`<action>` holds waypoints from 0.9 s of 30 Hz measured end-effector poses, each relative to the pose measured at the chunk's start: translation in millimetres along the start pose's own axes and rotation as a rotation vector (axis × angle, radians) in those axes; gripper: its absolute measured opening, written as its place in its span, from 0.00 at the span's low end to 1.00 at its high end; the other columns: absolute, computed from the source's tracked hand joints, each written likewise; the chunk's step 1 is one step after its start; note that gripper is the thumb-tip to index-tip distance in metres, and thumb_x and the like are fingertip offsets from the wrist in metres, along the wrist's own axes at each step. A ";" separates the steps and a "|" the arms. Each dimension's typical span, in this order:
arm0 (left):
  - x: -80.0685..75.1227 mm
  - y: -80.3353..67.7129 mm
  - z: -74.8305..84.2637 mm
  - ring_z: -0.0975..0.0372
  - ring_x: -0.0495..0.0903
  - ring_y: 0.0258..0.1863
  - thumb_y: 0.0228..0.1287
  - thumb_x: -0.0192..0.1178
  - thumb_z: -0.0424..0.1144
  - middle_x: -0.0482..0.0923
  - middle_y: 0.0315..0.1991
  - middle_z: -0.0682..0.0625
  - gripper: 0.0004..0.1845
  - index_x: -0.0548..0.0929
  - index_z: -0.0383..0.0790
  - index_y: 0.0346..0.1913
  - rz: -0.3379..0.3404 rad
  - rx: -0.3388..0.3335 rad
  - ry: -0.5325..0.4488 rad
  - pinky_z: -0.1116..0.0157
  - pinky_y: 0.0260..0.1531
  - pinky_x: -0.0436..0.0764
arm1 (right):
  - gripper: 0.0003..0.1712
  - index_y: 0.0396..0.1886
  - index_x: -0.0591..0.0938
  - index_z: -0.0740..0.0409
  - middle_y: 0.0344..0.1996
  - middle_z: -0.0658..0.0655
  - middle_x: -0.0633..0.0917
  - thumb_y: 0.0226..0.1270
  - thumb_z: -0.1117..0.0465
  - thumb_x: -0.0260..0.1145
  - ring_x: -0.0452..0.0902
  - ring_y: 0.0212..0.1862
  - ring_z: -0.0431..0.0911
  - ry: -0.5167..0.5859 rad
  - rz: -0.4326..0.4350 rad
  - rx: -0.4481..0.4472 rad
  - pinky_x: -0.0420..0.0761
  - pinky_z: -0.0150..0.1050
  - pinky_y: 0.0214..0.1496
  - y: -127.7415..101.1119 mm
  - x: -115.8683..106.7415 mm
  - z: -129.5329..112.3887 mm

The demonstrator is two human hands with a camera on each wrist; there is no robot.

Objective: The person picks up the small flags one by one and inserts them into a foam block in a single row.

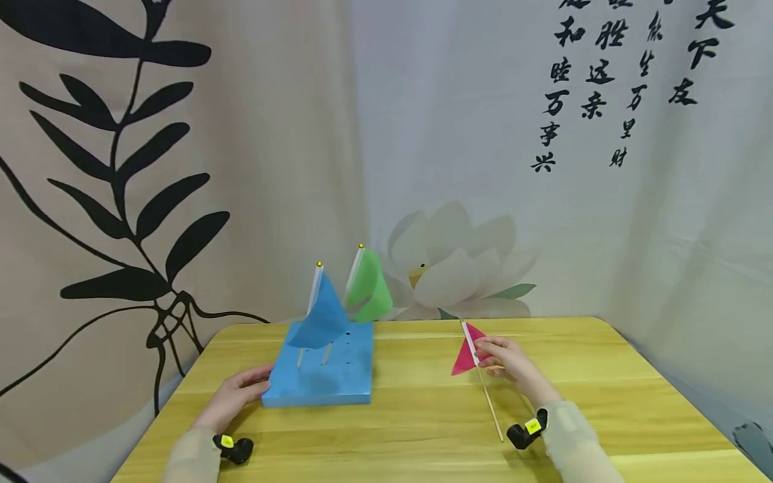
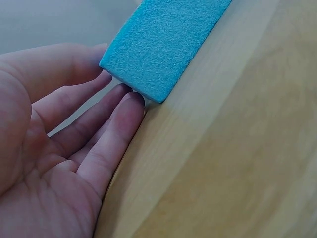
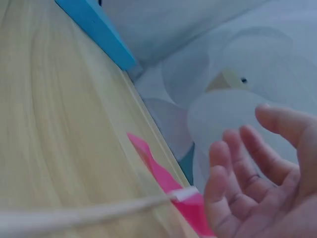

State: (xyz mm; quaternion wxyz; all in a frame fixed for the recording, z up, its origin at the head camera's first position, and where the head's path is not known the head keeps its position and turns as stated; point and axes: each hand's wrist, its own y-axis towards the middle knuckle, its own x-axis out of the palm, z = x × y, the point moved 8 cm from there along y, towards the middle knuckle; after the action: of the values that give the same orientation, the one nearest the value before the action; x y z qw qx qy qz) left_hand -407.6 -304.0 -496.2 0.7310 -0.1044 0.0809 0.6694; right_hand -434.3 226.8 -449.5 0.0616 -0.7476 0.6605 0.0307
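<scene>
Your left hand (image 1: 238,392) lies open on the yellow wooden bench (image 1: 423,429), its straight fingers (image 2: 116,121) touching the near left corner of the blue rectangular foam block (image 1: 326,372); that grip holds nothing. The block sits flat on the left half of the bench and has small holes in its top face. 2 flags stand upright in it: a blue triangular paper flag on a thin wooden stick (image 1: 323,315) nearer to you, and a green paper flag on a like stick (image 1: 368,288) just behind it, each stick tipped with a small yellow bead.

Your right hand (image 1: 507,362) rests on the right half of the bench, well apart from the block. Its fingers (image 3: 233,173) touch the pink triangular paper flag (image 1: 466,359) where the cloth meets the thin wooden stick (image 1: 490,406). From these views I cannot tell whether the grip pinches the flag or merely rests on it. The flag lies near the bench surface, stick pointing toward you.
</scene>
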 end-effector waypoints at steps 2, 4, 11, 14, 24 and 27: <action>-0.3 0.2 1.4 0.48 0.72 0.60 0.68 0.61 0.41 0.67 0.65 0.33 0.31 0.67 0.29 0.69 -0.005 0.005 -0.001 0.57 0.53 0.78 | 0.28 0.57 0.72 0.72 0.42 0.62 0.83 0.71 0.52 0.62 0.81 0.39 0.50 -0.006 0.009 0.017 0.82 0.36 0.37 -2.2 -6.8 4.4; -0.1 0.2 1.4 0.48 0.71 0.60 0.69 0.61 0.42 0.67 0.65 0.33 0.32 0.66 0.29 0.69 -0.010 0.002 -0.002 0.57 0.54 0.78 | 0.29 0.58 0.72 0.73 0.43 0.63 0.83 0.70 0.52 0.62 0.81 0.38 0.50 -0.008 0.022 0.045 0.82 0.36 0.36 -4.0 -12.7 10.3; 1.2 -2.4 -0.5 0.47 0.71 0.61 0.68 0.61 0.42 0.66 0.66 0.33 0.33 0.65 0.28 0.69 -0.007 -0.034 0.027 0.57 0.53 0.78 | 0.28 0.55 0.74 0.72 0.39 0.59 0.83 0.68 0.53 0.64 0.80 0.32 0.45 -0.025 0.020 0.128 0.81 0.36 0.33 -8.5 -21.5 29.9; 0.9 -1.5 -1.1 0.47 0.71 0.61 0.68 0.61 0.43 0.66 0.66 0.32 0.33 0.65 0.28 0.69 -0.008 -0.035 0.031 0.57 0.53 0.78 | 0.27 0.55 0.73 0.73 0.36 0.58 0.83 0.68 0.54 0.64 0.78 0.29 0.43 -0.012 -0.008 0.146 0.80 0.35 0.30 -8.7 -18.8 33.4; -0.3 4.1 -3.8 0.47 0.69 0.63 0.66 0.63 0.47 0.67 0.66 0.35 0.35 0.67 0.30 0.69 0.000 -0.031 0.025 0.55 0.55 0.77 | 0.13 0.39 0.83 0.68 0.25 0.54 0.80 0.62 0.60 0.67 0.72 0.21 0.40 -0.243 0.047 0.162 0.79 0.33 0.21 -14.9 -17.1 40.2; -1.4 2.8 -4.7 0.47 0.69 0.63 0.66 0.63 0.47 0.67 0.66 0.34 0.35 0.67 0.30 0.69 0.006 -0.037 0.026 0.55 0.55 0.77 | 0.10 0.33 0.83 0.64 0.22 0.53 0.78 0.59 0.60 0.70 0.69 0.18 0.40 -0.312 0.080 0.174 0.78 0.33 0.19 -14.2 -15.3 40.6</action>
State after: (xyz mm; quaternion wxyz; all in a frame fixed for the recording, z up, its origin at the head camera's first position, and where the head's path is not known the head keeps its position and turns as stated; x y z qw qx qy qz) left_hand -410.4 -306.3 -500.4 0.7260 -0.1264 0.0783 0.6714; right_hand -420.7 249.0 -487.0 0.2263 -0.6988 0.6724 0.0915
